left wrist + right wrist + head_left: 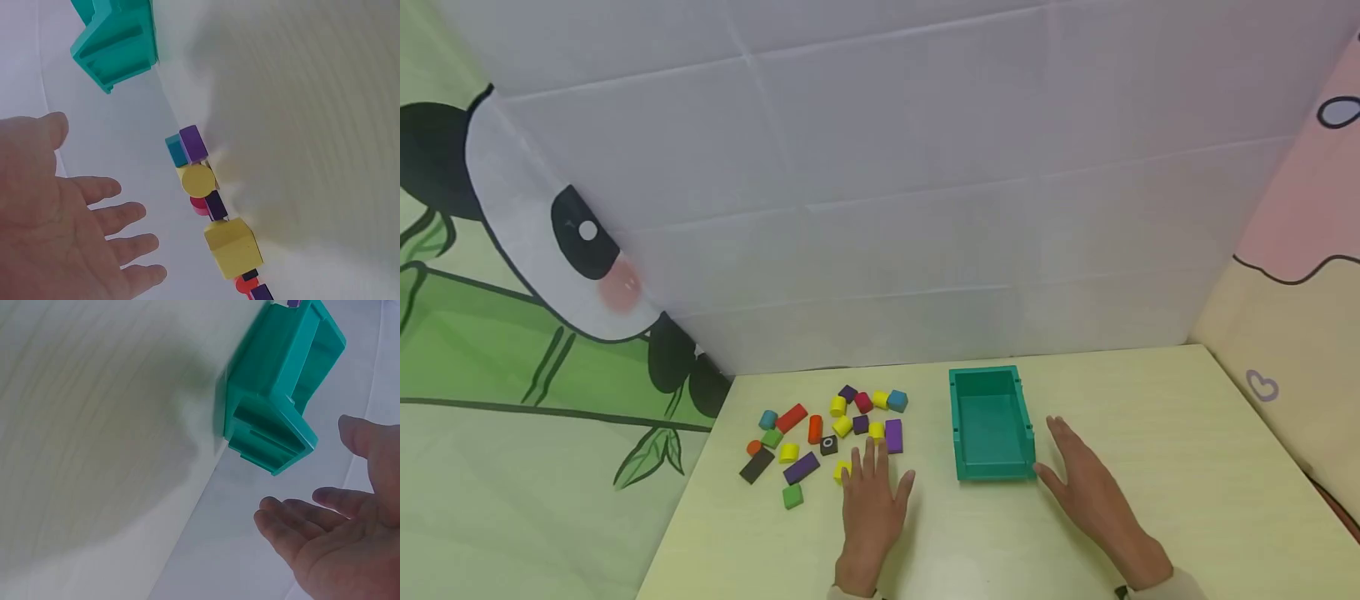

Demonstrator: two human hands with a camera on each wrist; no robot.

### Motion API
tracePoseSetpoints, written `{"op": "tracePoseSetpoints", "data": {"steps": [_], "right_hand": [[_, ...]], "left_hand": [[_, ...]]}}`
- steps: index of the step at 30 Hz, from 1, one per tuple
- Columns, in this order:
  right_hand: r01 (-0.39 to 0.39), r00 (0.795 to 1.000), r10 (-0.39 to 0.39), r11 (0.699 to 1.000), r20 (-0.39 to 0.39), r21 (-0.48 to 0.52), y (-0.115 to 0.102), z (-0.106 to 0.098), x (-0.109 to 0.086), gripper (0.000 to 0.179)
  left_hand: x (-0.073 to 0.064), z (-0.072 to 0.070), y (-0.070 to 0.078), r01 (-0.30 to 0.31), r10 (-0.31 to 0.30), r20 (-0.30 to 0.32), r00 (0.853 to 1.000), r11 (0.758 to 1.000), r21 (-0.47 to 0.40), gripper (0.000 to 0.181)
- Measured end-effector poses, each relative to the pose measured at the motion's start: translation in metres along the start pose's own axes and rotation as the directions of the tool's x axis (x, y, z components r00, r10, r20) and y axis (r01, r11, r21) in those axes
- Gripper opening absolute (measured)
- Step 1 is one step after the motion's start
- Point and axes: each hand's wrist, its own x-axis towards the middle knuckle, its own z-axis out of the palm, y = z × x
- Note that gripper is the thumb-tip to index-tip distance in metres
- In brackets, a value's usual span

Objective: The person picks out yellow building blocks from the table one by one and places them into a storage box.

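Note:
My left hand (872,508) hovers over the table at the near right edge of a scatter of colored blocks, fingers spread and holding nothing. A yellow block (842,472) lies just by its fingertips, partly covered; in the left wrist view a yellow block (233,247) looks closest to the fingers. A purple block (893,436) lies a little beyond. To the right, a teal open-topped bin (995,429) stands on the table, with nothing visible inside. Beside its right wall is my right hand (1086,492), fingers extended and apart from the bin (262,394) in the right wrist view.
Red, orange, green, blue, black and more yellow and purple blocks spread over the table's left side, among them a green cube (792,497) and a dark block (757,466). A pale cloth wall (880,275) rises behind the table (1150,417), with printed cloths at both sides.

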Motion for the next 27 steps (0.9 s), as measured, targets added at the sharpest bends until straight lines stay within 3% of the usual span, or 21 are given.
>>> {"op": "tracePoseSetpoints", "data": {"steps": [7, 16, 27], "right_hand": [[-0.011, 1.000, 0.011, 1.000, -0.005, 0.025, -0.004, 0.002, 0.003, 0.073], [0.032, 0.996, -0.029, 0.999, -0.086, 0.026, -0.007, 0.007, 0.006, 0.067], [0.040, 0.993, -0.033, 0.997, -0.109, 0.065, -0.009, 0.011, 0.011, 0.061]], "left_hand": [[0.005, -0.007, -0.014, 0.024, -0.023, -0.077, 0.997, 1.000, 0.015, 0.060], [0.009, -0.013, -0.032, 0.069, -0.080, -0.154, 0.985, 0.994, -0.079, 0.046], [0.016, -0.018, -0.048, 0.102, -0.114, -0.133, 0.985, 0.990, -0.098, 0.039]]}}
